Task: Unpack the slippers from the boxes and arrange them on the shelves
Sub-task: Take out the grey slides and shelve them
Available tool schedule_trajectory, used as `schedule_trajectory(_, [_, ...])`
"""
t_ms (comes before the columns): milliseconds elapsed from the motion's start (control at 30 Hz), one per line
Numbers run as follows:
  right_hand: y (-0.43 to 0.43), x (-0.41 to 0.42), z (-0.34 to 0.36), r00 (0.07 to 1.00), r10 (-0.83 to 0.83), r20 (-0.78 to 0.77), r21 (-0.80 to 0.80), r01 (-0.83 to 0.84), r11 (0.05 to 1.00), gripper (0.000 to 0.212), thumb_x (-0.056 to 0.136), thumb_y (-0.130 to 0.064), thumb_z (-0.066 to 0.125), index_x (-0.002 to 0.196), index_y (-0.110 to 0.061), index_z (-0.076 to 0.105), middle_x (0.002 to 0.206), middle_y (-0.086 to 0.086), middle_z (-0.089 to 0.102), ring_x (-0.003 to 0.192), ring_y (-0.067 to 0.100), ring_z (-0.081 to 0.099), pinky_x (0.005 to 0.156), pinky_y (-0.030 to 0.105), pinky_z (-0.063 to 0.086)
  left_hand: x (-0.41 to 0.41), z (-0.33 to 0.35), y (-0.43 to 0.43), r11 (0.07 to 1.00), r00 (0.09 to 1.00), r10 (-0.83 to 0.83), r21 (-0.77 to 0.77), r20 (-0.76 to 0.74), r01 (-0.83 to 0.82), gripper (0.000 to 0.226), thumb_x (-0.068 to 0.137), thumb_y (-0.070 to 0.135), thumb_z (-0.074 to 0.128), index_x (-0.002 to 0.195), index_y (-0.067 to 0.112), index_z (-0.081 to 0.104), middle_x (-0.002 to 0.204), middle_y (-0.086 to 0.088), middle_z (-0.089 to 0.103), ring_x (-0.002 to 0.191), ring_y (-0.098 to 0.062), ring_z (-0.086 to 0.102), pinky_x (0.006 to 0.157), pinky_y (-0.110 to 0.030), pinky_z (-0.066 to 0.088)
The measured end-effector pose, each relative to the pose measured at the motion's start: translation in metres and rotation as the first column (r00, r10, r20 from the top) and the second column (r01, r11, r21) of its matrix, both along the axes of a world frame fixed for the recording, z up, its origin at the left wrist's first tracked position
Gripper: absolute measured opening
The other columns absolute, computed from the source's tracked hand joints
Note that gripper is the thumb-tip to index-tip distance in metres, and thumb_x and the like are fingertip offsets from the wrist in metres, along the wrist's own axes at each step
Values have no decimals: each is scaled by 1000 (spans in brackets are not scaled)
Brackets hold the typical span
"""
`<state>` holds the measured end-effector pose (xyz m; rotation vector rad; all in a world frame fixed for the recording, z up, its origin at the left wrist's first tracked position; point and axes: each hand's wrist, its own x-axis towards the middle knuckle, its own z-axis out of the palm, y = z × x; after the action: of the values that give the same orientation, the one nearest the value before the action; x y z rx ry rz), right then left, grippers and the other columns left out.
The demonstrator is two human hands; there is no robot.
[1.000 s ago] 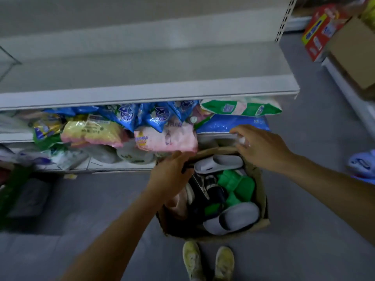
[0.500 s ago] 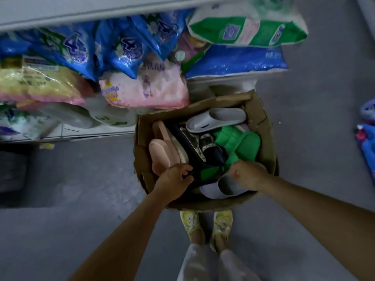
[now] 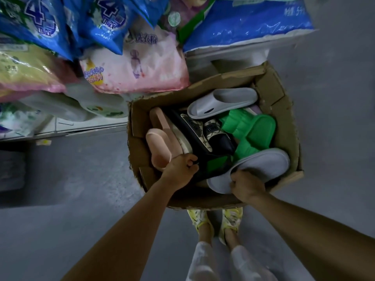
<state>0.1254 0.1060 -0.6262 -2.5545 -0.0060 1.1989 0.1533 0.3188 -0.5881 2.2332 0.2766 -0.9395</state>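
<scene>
Head view. Open cardboard box (image 3: pixel 281 110) sits on the grey floor (image 3: pixel 71 199), centre right of frame, full of slippers. Left hand (image 3: pixel 180 171) reaches into its near left side, fingers curled tight around the edge of a black slipper (image 3: pixel 197 138), beside a pink slipper (image 3: pixel 160 147). Right hand (image 3: pixel 246 185), lower right of the box, grips the near end of a grey slipper (image 3: pixel 261 165). Green slippers (image 3: pixel 253 132) lie mid-box; another grey slide (image 3: pixel 221 102) rests at the far side. Bagged goods (image 3: pixel 138 63) crowd the shelf (image 3: pixel 87 126) across the upper left.
</scene>
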Motion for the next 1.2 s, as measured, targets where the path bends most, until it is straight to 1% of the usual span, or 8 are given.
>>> schedule_trajectory(167, [-6, 28, 54, 964, -152, 220, 44, 146, 988, 34, 89, -29, 46, 63, -24, 26, 56, -2, 30, 63, 27, 43, 56, 30, 30, 14, 13, -2, 998, 998, 67, -6, -1, -67, 31, 92, 26, 58, 122, 19, 60, 115, -5, 65, 103, -21, 61, 92, -38, 52])
schedule_trajectory(367, [6, 91, 103, 870, -325, 372, 201, 266, 943, 35, 87, -31, 49, 61, -19, 28, 58, 0, 33, 54, 18, 35, 57, 32, 27, 39, 20, 6, 988, 987, 156, -10, 37, -156, 25, 90, 25, 56, 115, 24, 62, 107, -1, 66, 93, -15, 61, 76, -24, 45])
schedule_trajectory(567, [21, 148, 64, 923, -361, 135, 306, 308, 901, 36, 93, -20, 45, 65, -18, 23, 63, 3, 26, 55, 18, 27, 51, 32, 19, 78, -10, 23, 950, 936, 312, -59, 161, -307, 18, 92, 8, 54, 95, 21, 65, 91, 1, 64, 86, -15, 63, 69, -7, 43])
schedule_trajectory(700, [31, 168, 28, 943, -329, 41, 279, 305, 910, 38, 94, -13, 45, 65, -15, 21, 64, 3, 23, 55, 17, 26, 52, 31, 19, 121, -24, 22, 773, 814, 579, -350, 49, -529, 25, 97, -1, 30, 96, 2, 55, 80, -13, 53, 69, -23, 51, 59, -22, 42])
schedule_trajectory(833, [39, 188, -14, 926, -377, -5, 260, 365, 894, 36, 92, -15, 49, 67, -16, 22, 65, 2, 25, 56, 17, 29, 56, 30, 26, 165, -51, 11, 720, 774, 627, -313, -87, -619, 19, 99, 2, 37, 105, 5, 55, 72, -10, 53, 60, -23, 50, 60, -32, 42])
schedule_trajectory(900, [44, 194, -25, 872, -489, 17, 277, 466, 840, 16, 89, -22, 54, 83, -18, 39, 66, 1, 35, 62, 21, 42, 64, 34, 36, 181, -61, 5, 741, 790, 586, -275, -182, -613, 15, 100, 4, 37, 94, 6, 51, 78, -15, 54, 60, -26, 51, 61, -37, 45])
schedule_trajectory(1000, [48, 199, -35, 841, -537, 65, 224, 512, 829, 76, 90, -24, 57, 148, -15, 9, 81, 3, 52, 78, 28, 57, 66, 37, 43, 194, -76, 2, 762, 785, 549, -214, -286, -611, 12, 100, 6, 38, 98, 10, 49, 86, -16, 53, 59, -26, 51, 54, -34, 50])
schedule_trajectory(1200, [59, 222, -47, 799, -597, -67, 251, 593, 765, 58, 91, -25, 55, 143, -13, 35, 134, 12, 50, 101, 27, 55, 73, 33, 44, 200, -88, 7, 832, 832, 444, -193, -333, -521, 25, 99, 9, 43, 124, 7, 48, 73, -12, 59, 56, -19, 60, 45, -24, 52])
